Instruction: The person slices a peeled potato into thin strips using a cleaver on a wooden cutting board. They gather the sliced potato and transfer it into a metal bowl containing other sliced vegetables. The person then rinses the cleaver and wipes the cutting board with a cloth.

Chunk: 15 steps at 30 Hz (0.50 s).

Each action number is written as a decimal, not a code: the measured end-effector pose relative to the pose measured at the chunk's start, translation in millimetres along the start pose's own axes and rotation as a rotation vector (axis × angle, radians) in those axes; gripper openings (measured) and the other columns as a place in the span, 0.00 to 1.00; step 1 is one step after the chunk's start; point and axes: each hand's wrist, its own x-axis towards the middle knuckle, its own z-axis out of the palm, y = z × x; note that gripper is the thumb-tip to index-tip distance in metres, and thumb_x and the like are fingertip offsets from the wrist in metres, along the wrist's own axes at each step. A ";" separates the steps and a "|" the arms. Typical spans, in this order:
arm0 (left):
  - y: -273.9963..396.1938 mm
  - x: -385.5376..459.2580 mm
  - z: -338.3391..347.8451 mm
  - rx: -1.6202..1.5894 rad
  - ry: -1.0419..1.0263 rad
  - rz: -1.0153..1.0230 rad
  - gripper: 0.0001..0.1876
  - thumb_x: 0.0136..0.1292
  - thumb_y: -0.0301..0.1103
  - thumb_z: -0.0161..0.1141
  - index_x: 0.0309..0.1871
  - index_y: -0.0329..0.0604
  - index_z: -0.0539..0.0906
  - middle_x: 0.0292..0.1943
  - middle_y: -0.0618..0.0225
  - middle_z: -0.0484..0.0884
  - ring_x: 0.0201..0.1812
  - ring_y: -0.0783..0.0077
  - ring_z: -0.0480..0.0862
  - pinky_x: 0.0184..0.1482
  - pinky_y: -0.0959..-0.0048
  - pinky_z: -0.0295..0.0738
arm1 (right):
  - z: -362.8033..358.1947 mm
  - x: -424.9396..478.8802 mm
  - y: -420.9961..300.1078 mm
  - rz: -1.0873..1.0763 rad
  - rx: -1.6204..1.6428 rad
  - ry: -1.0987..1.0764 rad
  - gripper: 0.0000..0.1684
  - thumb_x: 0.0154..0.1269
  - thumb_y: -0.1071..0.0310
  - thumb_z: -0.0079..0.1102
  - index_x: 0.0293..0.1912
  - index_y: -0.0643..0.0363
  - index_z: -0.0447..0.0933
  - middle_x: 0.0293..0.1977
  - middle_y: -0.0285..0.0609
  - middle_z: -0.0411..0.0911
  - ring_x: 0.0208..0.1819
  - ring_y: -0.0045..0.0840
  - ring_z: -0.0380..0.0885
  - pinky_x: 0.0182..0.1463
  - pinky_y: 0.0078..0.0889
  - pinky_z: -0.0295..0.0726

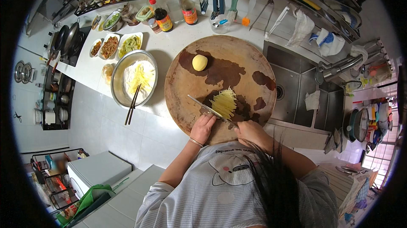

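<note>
A large round wooden cutting board (pixel 187 85) lies before me. My right hand (pixel 251 133) is closed around the handle of a kitchen knife (pixel 203 105), whose blade points to the upper left. My left hand (pixel 203 127) is at the near side of the blade, its fingertips by the metal; whether they hold anything is hidden. Just beyond the blade lies a pile of thin pale-yellow shreds, probably potato (pixel 225 103). A peeled, round yellow potato (pixel 199 62) rests on a wet patch farther up the board.
Left of the board, a steel bowl (pixel 115 92) holds white flour and yellow shreds, with chopsticks (pixel 131 107) leaning over its rim. Filled white dishes (pixel 109 47) and sauce bottles (pixel 163 19) stand behind. A steel sink (pixel 289 97) adjoins the board at right.
</note>
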 end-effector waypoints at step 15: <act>-1.2 -0.4 1.5 -0.006 -0.016 -0.001 0.23 0.52 0.19 0.57 0.54 0.38 0.81 0.51 0.57 0.82 0.49 0.54 0.81 0.54 0.62 0.80 | 7.6 3.6 7.7 -0.059 -0.001 0.053 0.17 0.67 0.64 0.59 0.33 0.71 0.82 0.27 0.64 0.81 0.35 0.55 0.84 0.41 0.51 0.83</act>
